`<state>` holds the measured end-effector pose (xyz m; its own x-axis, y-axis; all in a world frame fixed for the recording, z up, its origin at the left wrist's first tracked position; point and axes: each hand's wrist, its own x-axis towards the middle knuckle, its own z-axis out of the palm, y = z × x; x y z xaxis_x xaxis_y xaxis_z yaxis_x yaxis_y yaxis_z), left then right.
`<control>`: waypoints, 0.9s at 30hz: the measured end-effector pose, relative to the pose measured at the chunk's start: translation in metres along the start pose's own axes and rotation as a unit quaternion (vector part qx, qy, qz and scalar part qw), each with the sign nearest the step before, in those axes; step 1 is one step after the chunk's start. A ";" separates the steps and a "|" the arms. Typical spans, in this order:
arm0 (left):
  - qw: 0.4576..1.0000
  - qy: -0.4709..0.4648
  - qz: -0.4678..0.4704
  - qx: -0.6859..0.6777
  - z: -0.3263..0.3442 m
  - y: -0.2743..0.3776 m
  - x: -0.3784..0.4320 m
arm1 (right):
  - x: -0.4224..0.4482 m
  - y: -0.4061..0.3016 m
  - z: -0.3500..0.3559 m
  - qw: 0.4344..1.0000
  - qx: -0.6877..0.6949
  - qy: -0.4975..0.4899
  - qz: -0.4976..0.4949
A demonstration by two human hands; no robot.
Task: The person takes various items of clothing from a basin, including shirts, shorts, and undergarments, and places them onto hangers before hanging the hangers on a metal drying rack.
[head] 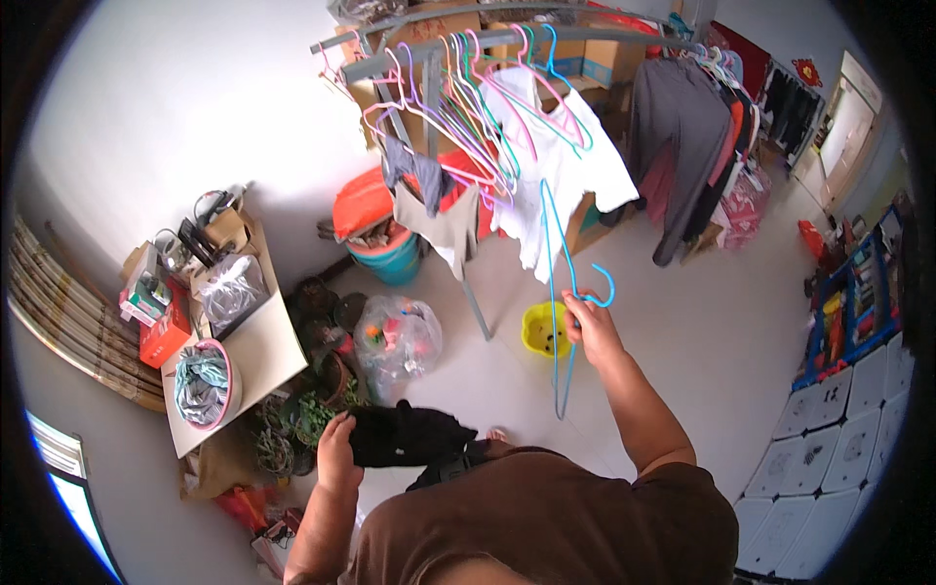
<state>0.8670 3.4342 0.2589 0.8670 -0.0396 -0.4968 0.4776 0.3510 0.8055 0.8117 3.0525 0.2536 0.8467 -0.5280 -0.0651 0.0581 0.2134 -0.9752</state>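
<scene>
A blue clothes hanger point(569, 278) is in my right hand point(592, 329), gripped near the base of its hook, with the hook pointing right. My left hand point(338, 450) holds a black garment point(409, 435) by one end, low in front of my body. What kind of garment it is, I cannot tell. Ahead stands a metal clothes rack point(468, 44) with several coloured hangers point(453, 110) on its rail. A white T-shirt point(563, 168) hangs there, beside a beige garment point(439, 219) and a small grey piece point(417, 172).
Left, a table point(274, 344) bears a pink-rimmed basin point(232, 380) of clothes. Potted plants point(314, 420), a plastic bag of toys point(398, 340), a teal bucket point(387, 259) and a yellow basin point(537, 329) stand on the floor. Dark trousers point(676, 124) hang right; white cabinets point(812, 461) line the right side.
</scene>
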 end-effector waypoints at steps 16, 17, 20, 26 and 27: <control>0.967 -0.196 -0.094 0.131 0.071 0.007 -0.020 | -0.182 -0.008 -0.062 0.987 0.082 0.121 -0.064; 0.965 -0.207 -0.099 0.128 0.072 0.008 -0.022 | -0.183 -0.026 -0.052 0.982 0.147 0.073 -0.097; 0.956 -0.237 -0.102 0.137 0.083 0.016 -0.033 | -0.181 -0.067 -0.026 0.942 0.263 -0.091 -0.189; 0.943 -0.276 -0.084 0.164 0.119 0.030 -0.080 | -0.166 -0.103 0.018 0.859 0.316 -0.298 -0.272; 0.942 -0.281 -0.074 0.169 0.127 0.036 -0.092 | -0.161 -0.104 0.018 0.846 0.317 -0.330 -0.275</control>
<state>0.8225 3.3319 0.3742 0.6800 -0.5876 -0.4386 0.5347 -0.0119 0.8449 0.6791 3.1304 0.3698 0.6981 -0.1613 0.6976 0.6339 0.5923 -0.4974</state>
